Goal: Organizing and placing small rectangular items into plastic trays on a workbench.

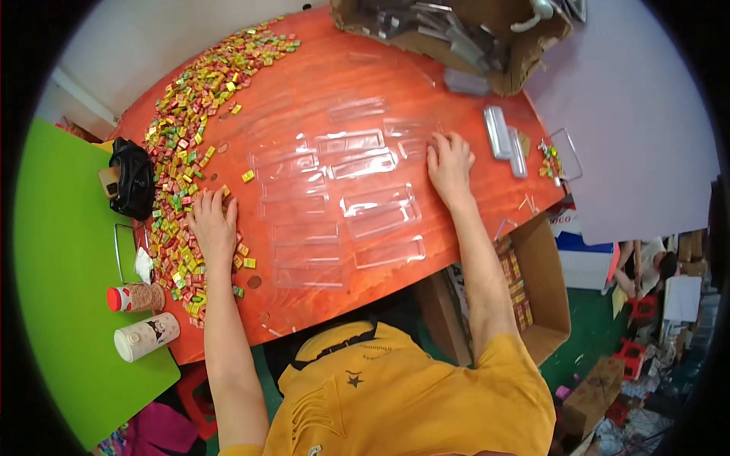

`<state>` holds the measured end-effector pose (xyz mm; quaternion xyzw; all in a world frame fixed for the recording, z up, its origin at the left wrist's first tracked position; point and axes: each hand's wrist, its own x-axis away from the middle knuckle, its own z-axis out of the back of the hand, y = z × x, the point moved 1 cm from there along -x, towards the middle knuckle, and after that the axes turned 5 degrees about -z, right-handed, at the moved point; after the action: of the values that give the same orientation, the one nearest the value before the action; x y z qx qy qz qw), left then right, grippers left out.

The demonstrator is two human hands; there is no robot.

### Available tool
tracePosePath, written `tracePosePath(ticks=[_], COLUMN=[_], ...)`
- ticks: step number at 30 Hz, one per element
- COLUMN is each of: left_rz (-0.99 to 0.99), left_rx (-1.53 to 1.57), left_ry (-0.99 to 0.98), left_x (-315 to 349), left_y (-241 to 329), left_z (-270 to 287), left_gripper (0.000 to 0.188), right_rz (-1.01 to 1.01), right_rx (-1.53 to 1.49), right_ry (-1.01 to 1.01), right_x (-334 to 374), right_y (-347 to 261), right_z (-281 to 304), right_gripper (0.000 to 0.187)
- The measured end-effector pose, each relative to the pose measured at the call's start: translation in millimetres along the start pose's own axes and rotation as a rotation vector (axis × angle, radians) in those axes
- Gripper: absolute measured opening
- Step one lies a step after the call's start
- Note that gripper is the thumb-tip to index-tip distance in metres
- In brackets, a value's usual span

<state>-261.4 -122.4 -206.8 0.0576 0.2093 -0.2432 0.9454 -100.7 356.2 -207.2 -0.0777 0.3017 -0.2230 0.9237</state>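
Note:
My left hand (214,222) lies at the inner edge of a long pile of small red, yellow and green block-shaped packets (182,178). Its fingers are apart, with a few packets at the fingertips, and no grip on one shows. Out to the right, my right hand (452,166) rests on the table with thumb and fingers apart. Beside its thumb lies a clear plastic tray (413,149). Several more clear, long, shallow trays (380,209) are laid out in rough columns between my hands. One yellow packet (248,176) lies apart from the pile, near the trays.
A cardboard box (525,72) of clear plastic pieces stands at the far right of the red table (304,83). Stacked trays (497,132) lie right of my hand. A black bag (131,178), a red-lidded jar (135,297) and a white cup (147,337) are at left.

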Motion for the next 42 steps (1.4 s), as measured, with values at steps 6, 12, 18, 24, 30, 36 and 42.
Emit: tracePosePath(ticks=[6,12,18,24,30,36,42], left_rz=[-0.007,0.138,0.648,0.637,0.398,0.729,0.983], left_rx=[0.026,0.406,1.216,1.133,0.528,1.540,2.335], left_ry=[-0.004,0.027,0.232,0.461,0.077,0.367,0.360], left_x=[7,13,-12,5,36,51,48], left_y=[-3,-35,-83,-75,-59,-67,-60], left_z=[4,-10,9,47,76,46,45], left_gripper=[0.041,0.044,0.037,0.036,0.053,0.071,0.064], right_rz=[0.007,-0.011,0.060,0.156,0.460,0.285,0.602], right_rx=[0.097,-0.097,-0.263,-0.489,-0.631,-1.045,-1.047], right_ry=[-0.045,-0.028,0.067,-0.074,-0.319,-0.712,-0.330], right_x=[3,42,79,132,163,171,153], right_y=[-6,-12,-57,-143,-266,-371,-420], right_z=[0,34,98,113,106,59,-5], right_gripper=[0.031,0.024,0.018,0.023,0.026,0.027,0.031])
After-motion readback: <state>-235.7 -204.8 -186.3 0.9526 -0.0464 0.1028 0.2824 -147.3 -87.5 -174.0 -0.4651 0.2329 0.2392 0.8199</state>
